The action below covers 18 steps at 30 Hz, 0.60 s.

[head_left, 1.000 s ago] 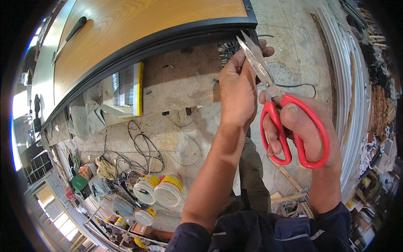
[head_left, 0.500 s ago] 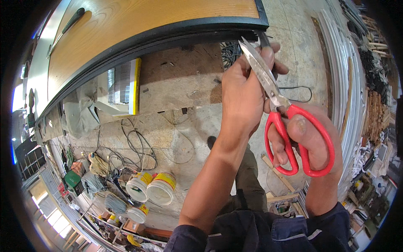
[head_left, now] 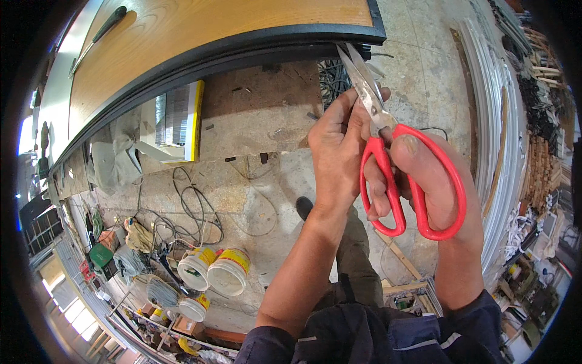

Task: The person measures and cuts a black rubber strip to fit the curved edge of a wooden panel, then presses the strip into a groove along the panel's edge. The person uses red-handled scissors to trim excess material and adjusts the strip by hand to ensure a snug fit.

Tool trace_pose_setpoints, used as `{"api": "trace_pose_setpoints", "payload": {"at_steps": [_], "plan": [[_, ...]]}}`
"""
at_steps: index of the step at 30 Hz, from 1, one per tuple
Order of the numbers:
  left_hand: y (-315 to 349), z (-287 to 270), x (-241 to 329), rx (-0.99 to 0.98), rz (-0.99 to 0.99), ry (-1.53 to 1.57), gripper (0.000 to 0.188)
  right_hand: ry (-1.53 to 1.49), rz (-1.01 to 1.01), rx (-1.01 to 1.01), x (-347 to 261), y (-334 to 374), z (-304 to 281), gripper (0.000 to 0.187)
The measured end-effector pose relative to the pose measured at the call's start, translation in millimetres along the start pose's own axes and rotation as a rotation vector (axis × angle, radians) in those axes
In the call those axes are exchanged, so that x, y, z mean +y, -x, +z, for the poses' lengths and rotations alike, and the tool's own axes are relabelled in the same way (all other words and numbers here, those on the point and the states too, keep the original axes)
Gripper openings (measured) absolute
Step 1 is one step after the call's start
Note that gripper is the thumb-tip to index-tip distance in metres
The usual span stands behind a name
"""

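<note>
My right hand grips red-handled scissors, thumb and fingers through the loops. Their metal blades are slightly apart, with the tips at the black edge of a wood-grain panel, near its right corner. Close behind the blades is my left hand, fingers curled; the scissors partly cover them, so whatever they pinch is hidden. A short black ribbed strip end shows beside the blade tips, under the panel's edge.
A screwdriver lies on the panel. Below are a yellow-edged white frame, tangled cables and white buckets on the floor. Long metal profiles line the right side, and a wooden strip lies near my legs.
Both hands and the scissors have shifted left and slightly up. The blades have spread a little at the panel's edge. My left fingers have drawn back from the corner.
</note>
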<state>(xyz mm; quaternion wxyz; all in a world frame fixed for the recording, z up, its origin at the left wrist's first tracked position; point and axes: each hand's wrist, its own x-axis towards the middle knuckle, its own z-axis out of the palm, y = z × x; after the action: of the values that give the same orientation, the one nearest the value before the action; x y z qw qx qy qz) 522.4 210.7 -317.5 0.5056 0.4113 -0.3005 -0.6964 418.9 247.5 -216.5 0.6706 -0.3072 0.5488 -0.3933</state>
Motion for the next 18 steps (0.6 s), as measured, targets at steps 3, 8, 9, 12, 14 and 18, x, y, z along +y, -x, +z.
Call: {"api": "trace_pose_setpoints", "payload": {"at_steps": [3, 8, 9, 12, 14, 18], "plan": [[1, -1, 4, 0.009, -0.07, 0.054, 0.035, -0.06, 0.024, 0.004, 0, -3, 6, 0.043], [-2, 2, 2, -0.029, -0.071, 0.095, 0.032, -0.051, 0.041, 0.062, -3, -1, 11, 0.046], [-2, 3, 4, -0.017, -0.101, 0.082, 0.031, -0.037, 0.051, 0.056, -3, -2, 10, 0.047], [-4, 1, 5, -0.022, -0.084, 0.013, 0.025, 0.046, 0.059, 0.042, -8, -6, 12, 0.049], [-5, -3, 3, -0.046, -0.067, 0.081, 0.026, 0.113, 0.075, 0.038, -12, -11, 16, 0.05], [-5, -4, -1, -0.059, -0.027, 0.149, 0.026, 0.241, 0.095, 0.084, -23, -12, 25, 0.05]]}}
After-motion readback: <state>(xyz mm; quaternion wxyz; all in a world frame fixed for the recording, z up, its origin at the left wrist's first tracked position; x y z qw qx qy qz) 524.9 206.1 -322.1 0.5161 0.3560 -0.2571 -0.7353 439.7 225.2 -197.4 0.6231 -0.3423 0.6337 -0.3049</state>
